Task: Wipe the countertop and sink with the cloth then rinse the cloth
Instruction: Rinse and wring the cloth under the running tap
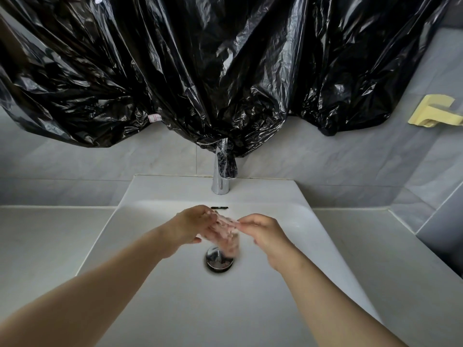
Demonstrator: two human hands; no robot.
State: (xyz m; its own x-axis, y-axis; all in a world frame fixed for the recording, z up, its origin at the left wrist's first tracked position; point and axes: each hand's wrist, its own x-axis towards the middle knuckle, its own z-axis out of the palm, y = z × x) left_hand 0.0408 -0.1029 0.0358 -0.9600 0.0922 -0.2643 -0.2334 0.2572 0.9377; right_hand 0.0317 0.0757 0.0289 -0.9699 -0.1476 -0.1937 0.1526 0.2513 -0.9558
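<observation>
Head view: fingers [203,217] of left hand [191,227] and right hand [264,232] pinch cloth [226,235] over sink [175,286], well inside rims.

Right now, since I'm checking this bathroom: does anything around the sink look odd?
Yes: crinkled black plastic sheeting hangs across the wall above the sink, its lowest fold drooping onto the faucet top. Nothing looks spilled or broken.

At centre, motion blur smears the cloth [226,234], which covers the upper edge of the drain [218,262]. The top of the faucet [220,182] hides under black plastic [225,71]; the right edge cuts a yellow holder [431,112].
</observation>
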